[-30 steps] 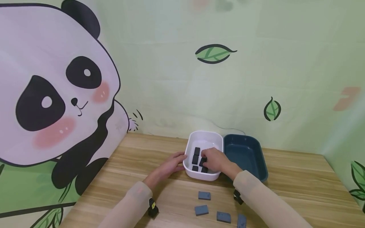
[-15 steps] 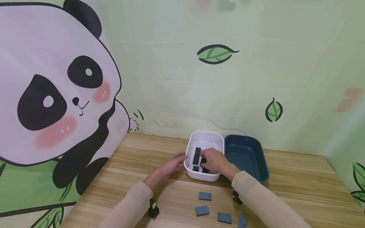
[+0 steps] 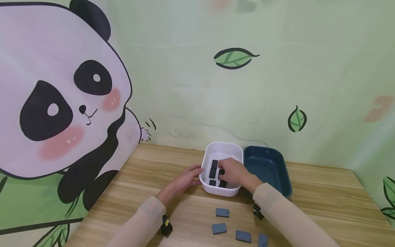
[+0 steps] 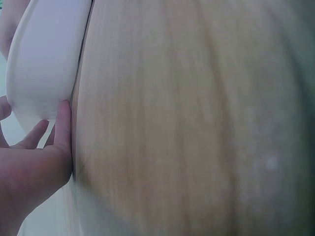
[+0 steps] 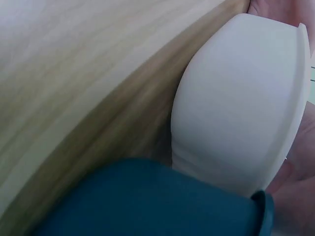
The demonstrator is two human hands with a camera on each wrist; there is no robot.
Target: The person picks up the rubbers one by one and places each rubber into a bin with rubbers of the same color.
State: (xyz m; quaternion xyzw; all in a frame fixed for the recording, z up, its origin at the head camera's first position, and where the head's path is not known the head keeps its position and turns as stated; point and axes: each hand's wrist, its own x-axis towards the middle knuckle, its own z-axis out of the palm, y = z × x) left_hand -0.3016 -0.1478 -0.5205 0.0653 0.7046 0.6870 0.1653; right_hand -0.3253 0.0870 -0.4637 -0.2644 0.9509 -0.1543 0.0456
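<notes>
In the head view, a white tub (image 3: 223,192) holds several small dark rectangular tiles, such as the far left tile (image 3: 214,164), lying in two rough columns. My right hand (image 3: 233,171) reaches over the tub's right rim and pinches a dark tile (image 3: 221,172) in the right column. In the right wrist view that hand's fingers are hidden behind the tub wall. My left hand (image 3: 186,177) holds the tub's left side, thumb at the rim. The left wrist view shows that hand's fingers (image 4: 63,123) against the outer wall.
A dark blue tub (image 3: 283,164) stands against the white tub's right side, under my right forearm. Several blue-grey tiles, among them one tile (image 3: 222,212), lie on the wooden table (image 3: 321,192) in front. A printed backdrop (image 3: 185,85) rises behind.
My right hand and the tile at its fingertips have shifted very slightly to the right. The left hand stays at the tub's side. The whole head view has drifted a little.
</notes>
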